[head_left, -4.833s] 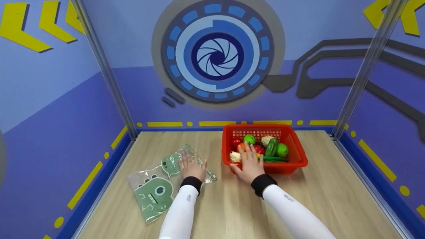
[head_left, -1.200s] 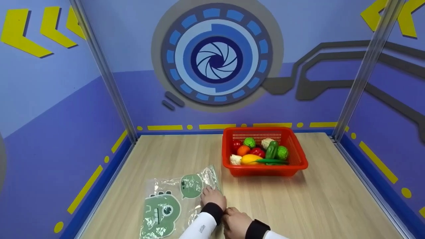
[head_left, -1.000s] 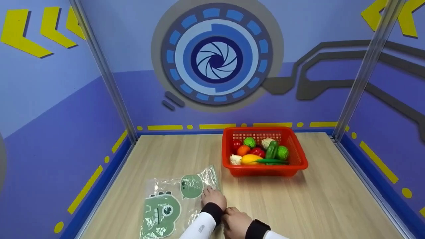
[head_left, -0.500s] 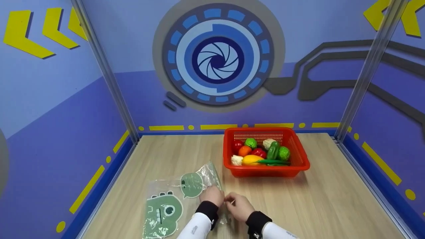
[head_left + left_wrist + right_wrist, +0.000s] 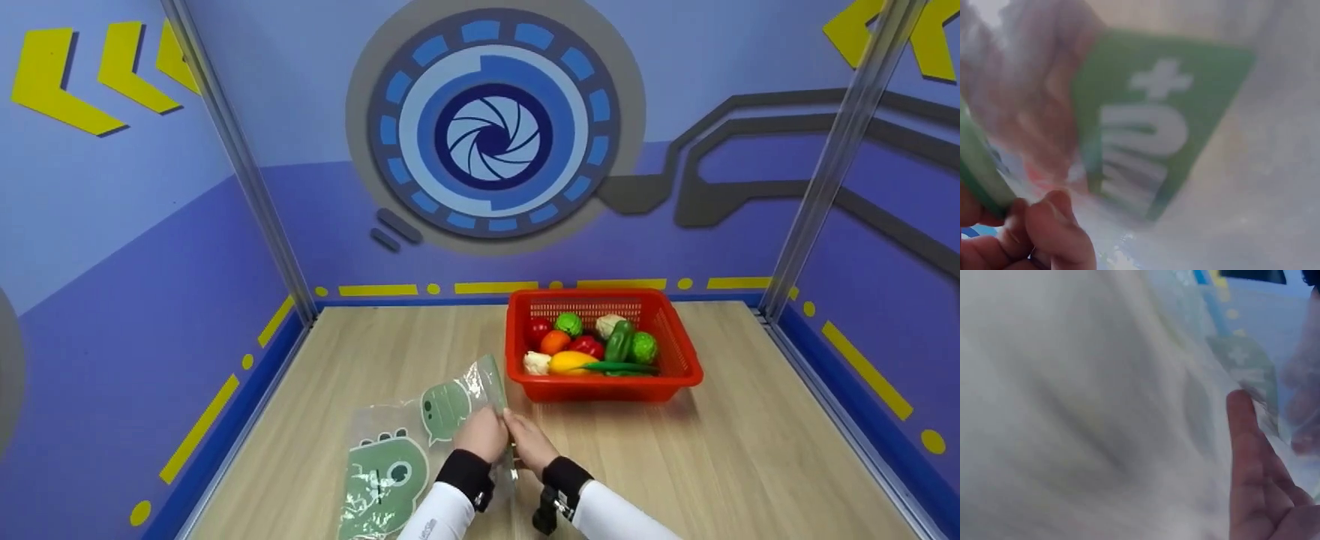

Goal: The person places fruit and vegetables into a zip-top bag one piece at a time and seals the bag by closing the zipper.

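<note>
A clear plastic zip bag (image 5: 386, 484) printed with a green cartoon dinosaur lies in front of me, its right side lifted off the table. My left hand (image 5: 481, 435) pinches that raised edge; in the left wrist view its thumb and fingers (image 5: 1058, 228) close on it by a green strip. Right beside it, my right hand (image 5: 529, 441) holds the same edge from the other side. The right wrist view shows one finger (image 5: 1243, 439) lying straight along the plastic (image 5: 1072, 410). A green printed patch (image 5: 1207, 101) shows through the film.
A red basket (image 5: 607, 388) stands behind my right hand near the back wall. In it are several vegetables, among them a green pepper (image 5: 619, 341), a yellow one (image 5: 572, 363) and a red tomato (image 5: 539, 328). Blue-purple panels (image 5: 315, 217) enclose the wooden table (image 5: 720, 457).
Both hands first hovered apart over bag and basket, then came together at the bag's right edge. Now that edge is raised, the bag has shifted slightly right, and my right hand has closed in.
</note>
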A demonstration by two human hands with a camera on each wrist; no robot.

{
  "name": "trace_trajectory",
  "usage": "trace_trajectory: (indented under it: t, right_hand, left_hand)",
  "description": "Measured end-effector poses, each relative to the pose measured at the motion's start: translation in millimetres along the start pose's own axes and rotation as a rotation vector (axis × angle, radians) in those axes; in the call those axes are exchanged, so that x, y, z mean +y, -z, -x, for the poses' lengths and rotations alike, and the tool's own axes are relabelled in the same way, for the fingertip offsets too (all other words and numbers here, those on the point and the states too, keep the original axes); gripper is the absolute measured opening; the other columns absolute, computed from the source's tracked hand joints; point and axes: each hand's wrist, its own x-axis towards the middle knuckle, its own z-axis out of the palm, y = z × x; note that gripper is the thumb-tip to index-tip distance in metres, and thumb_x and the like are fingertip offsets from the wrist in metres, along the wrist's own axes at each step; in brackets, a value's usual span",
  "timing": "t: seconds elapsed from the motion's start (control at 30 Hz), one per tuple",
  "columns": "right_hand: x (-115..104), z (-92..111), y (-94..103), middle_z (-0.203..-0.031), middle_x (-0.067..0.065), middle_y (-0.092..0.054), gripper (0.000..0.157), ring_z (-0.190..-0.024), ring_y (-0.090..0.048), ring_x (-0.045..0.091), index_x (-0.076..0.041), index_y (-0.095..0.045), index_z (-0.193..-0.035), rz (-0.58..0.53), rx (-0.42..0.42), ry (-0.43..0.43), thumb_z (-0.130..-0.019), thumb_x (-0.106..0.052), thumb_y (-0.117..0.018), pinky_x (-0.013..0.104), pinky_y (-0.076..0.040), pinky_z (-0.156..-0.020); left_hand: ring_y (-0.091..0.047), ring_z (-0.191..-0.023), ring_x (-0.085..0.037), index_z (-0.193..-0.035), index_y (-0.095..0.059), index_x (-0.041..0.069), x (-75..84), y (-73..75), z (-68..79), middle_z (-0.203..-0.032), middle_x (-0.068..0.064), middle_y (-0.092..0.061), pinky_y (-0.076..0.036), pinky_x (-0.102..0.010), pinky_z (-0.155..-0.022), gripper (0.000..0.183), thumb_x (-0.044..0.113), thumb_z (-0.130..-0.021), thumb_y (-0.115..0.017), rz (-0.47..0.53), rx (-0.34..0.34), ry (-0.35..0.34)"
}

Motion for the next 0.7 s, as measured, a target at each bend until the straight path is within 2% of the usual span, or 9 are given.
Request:
trace_trajectory:
  t: [0.13,0.23,0.33,0.47,0.5,0.63,0.7]
  right_hand:
    - [-5,-4,0.5,-0.1,0.008,-0.069,0.048,-0.076,-0.062,0.013,0.011,-0.056,-0.13,0.059,0.031,0.053,-0.11,-0.03,-0.042,0.031,-0.055,-0.063]
    - [-6,-8,2.5,-0.085,0.004,-0.065,0.034,-0.065,-0.058,0.011,0.01,-0.063,-0.118,0.15,0.056,0.091,-0.103,-0.019,-0.052,0.027,-0.05,-0.057]
    - [-6,-10,3.8,-0.082,0.007,-0.067,0.026,-0.061,-0.058,0.011,0.009,-0.066,-0.11,0.225,0.066,0.153,-0.098,-0.013,-0.06,0.026,-0.05,-0.056]
    - [-6,-11,2.5,-0.085,0.013,-0.07,0.019,-0.067,-0.061,0.013,0.008,-0.067,-0.1,0.303,0.066,0.233,-0.098,-0.01,-0.061,0.028,-0.053,-0.062]
    - [-6,-10,2.5,-0.083,0.012,-0.069,0.019,-0.067,-0.06,0.012,0.007,-0.067,-0.098,0.321,0.069,0.237,-0.098,-0.011,-0.06,0.028,-0.052,-0.062]
    - [-5,-11,5.0,-0.064,-0.001,-0.057,0.016,-0.051,-0.051,0.008,0.001,-0.063,-0.094,0.343,0.067,0.168,-0.101,-0.012,-0.058,0.023,-0.044,-0.05]
    - [-6,-12,7.8,-0.062,-0.005,-0.051,0.014,-0.051,-0.047,0.007,0.0,-0.061,-0.094,0.354,0.074,0.142,-0.102,-0.012,-0.058,0.022,-0.041,-0.05]
  left_hand:
    - [-0.072,-0.08,-0.044,-0.102,-0.063,-0.003,5.8,3.2,3.0,-0.086,-0.025,-0.072,-0.057,-0.053,-0.068,0.019,0.014,-0.096,-0.061,0.014,0.028,-0.021]
    - [-0.071,-0.072,-0.041,-0.114,-0.056,-0.007,11.0,5.1,3.8,-0.079,-0.023,-0.071,-0.056,-0.05,-0.062,0.03,0.012,-0.091,-0.063,-0.001,0.029,-0.005]
    - [-0.07,-0.065,-0.038,-0.116,-0.051,-0.009,15.0,6.4,3.3,-0.072,-0.02,-0.069,-0.054,-0.048,-0.056,0.035,0.01,-0.089,-0.063,-0.037,0.05,0.009]
    - [-0.07,-0.064,-0.038,-0.112,-0.051,-0.007,16.0,9.0,1.6,-0.07,-0.019,-0.069,-0.054,-0.051,-0.057,0.033,0.009,-0.088,-0.066,-0.098,0.085,0.022]
    - [-0.07,-0.065,-0.038,-0.114,-0.052,-0.008,16.2,11.2,0.9,-0.071,-0.019,-0.069,-0.055,-0.052,-0.058,0.035,0.009,-0.087,-0.067,-0.113,0.084,0.029]
    - [-0.072,-0.069,-0.037,-0.121,-0.056,-0.009,17.0,25.9,-1.3,-0.076,-0.019,-0.072,-0.056,-0.054,-0.062,0.048,0.013,-0.083,-0.075,-0.169,0.098,0.053]
    - [-0.071,-0.067,-0.036,-0.123,-0.057,-0.008,17.0,33.8,-3.5,-0.074,-0.018,-0.071,-0.056,-0.053,-0.061,0.048,0.014,-0.084,-0.075,-0.205,0.11,0.057]
